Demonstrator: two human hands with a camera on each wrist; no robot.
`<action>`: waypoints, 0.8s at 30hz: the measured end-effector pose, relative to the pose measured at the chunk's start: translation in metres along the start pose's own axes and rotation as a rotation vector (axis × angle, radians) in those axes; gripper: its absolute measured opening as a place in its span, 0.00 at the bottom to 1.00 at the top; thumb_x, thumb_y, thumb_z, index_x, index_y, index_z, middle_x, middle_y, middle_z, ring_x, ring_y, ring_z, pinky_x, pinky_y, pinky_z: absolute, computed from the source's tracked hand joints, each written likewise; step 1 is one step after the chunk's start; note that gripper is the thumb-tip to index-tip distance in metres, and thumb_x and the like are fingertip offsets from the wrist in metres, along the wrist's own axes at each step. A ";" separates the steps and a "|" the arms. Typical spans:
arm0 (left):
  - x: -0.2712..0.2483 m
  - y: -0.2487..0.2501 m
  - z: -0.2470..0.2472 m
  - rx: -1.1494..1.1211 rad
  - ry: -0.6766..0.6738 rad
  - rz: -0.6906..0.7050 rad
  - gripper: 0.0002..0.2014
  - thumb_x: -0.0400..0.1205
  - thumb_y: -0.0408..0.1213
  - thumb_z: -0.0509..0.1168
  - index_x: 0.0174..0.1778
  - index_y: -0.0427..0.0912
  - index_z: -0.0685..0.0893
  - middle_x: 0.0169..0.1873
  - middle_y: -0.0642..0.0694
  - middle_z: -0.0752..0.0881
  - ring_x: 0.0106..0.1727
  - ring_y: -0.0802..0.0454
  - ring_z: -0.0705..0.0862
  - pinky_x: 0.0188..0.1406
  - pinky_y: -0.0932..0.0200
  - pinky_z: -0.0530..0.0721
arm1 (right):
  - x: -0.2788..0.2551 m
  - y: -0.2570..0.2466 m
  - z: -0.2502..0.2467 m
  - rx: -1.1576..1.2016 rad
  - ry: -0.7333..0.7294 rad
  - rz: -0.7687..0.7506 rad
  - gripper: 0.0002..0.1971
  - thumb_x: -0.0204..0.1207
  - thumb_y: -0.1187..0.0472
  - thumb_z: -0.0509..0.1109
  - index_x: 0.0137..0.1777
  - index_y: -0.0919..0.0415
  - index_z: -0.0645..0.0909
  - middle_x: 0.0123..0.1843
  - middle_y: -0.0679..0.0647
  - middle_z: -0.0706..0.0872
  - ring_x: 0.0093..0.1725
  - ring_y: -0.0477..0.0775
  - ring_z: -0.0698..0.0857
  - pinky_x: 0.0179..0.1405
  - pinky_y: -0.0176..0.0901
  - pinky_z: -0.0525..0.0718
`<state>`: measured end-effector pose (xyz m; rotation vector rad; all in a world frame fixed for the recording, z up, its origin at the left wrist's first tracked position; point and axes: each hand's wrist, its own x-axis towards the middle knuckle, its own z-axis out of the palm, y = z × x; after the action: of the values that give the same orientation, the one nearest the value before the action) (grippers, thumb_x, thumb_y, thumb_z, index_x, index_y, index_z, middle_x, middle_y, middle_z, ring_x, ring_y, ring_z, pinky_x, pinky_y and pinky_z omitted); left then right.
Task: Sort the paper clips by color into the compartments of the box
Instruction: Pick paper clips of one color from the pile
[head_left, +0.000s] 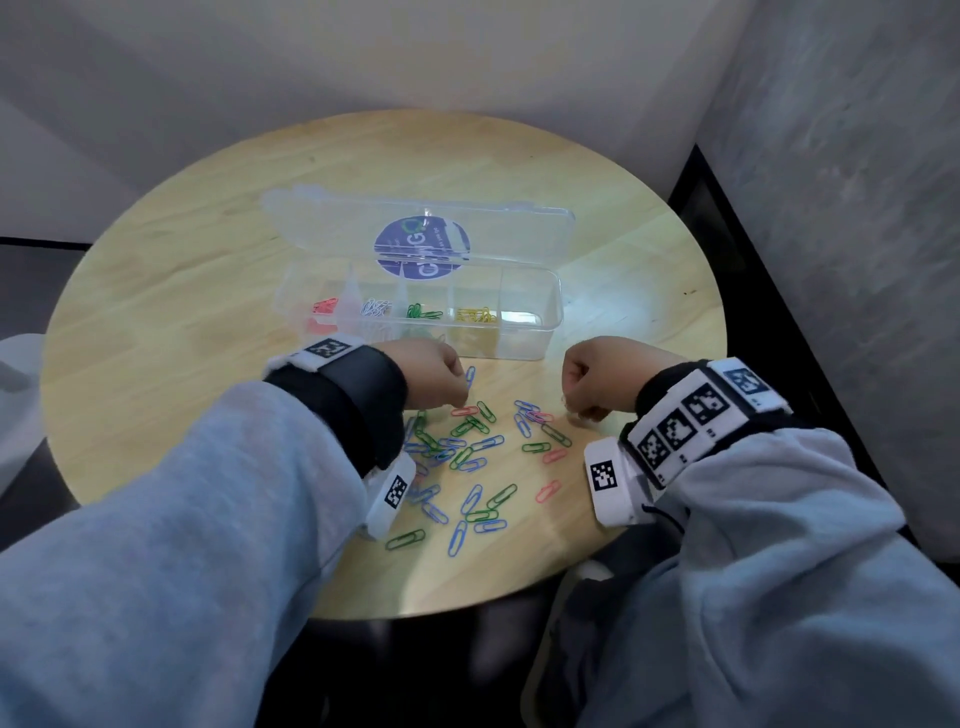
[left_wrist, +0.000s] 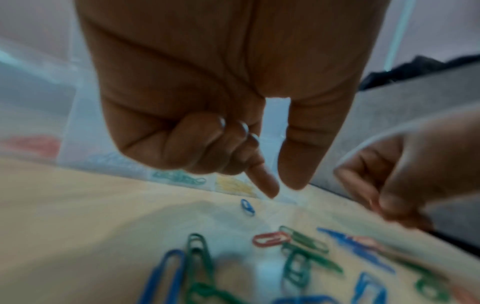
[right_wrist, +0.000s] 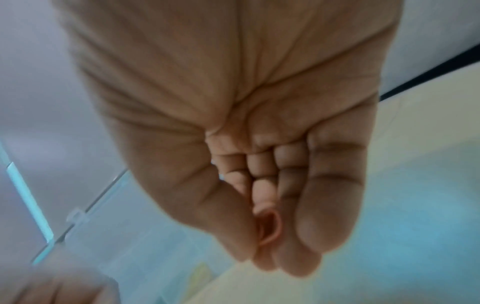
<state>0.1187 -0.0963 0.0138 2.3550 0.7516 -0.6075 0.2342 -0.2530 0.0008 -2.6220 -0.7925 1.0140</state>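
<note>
Blue paper clip (head_left: 469, 378) pointing lengthwise at box (head_left: 524, 345), left hand (head_left: 431, 371) fingers (left_wrist: 262, 181) parted above, right hand (head_left: 597, 374) fingers (right_wrist: 324, 205) pinching red clip (right_wrist: 271, 228)

Round light-wood table (head_left: 197, 249) carries directly on its top one clear plastic box (head_left: 524, 338), lid folded back behind it, and, nearer the front edge, scattered paper clips (head_left: 470, 460) in blue, green and red, several overlapping.
</note>
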 end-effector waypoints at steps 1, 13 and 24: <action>-0.001 0.002 0.001 0.092 0.029 0.023 0.08 0.78 0.38 0.66 0.51 0.48 0.83 0.41 0.50 0.79 0.45 0.51 0.78 0.33 0.64 0.71 | -0.001 0.001 -0.002 0.096 0.000 -0.011 0.09 0.70 0.72 0.65 0.36 0.56 0.76 0.33 0.54 0.84 0.34 0.54 0.83 0.46 0.49 0.85; 0.014 0.014 0.023 0.350 0.031 0.001 0.05 0.77 0.38 0.67 0.46 0.43 0.83 0.44 0.44 0.83 0.43 0.48 0.78 0.27 0.63 0.71 | -0.005 -0.009 0.012 -0.069 -0.007 -0.012 0.06 0.71 0.65 0.64 0.43 0.55 0.80 0.32 0.48 0.81 0.30 0.50 0.78 0.30 0.36 0.76; 0.002 0.001 0.008 -0.408 -0.111 -0.086 0.09 0.78 0.29 0.62 0.31 0.39 0.74 0.28 0.45 0.75 0.26 0.52 0.70 0.22 0.66 0.69 | -0.002 -0.021 0.013 -0.209 -0.033 -0.037 0.01 0.71 0.62 0.68 0.39 0.59 0.79 0.38 0.55 0.83 0.41 0.56 0.80 0.38 0.42 0.80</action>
<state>0.1187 -0.1012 0.0076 1.9098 0.8411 -0.5559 0.2159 -0.2362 0.0002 -2.7566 -1.0011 1.0181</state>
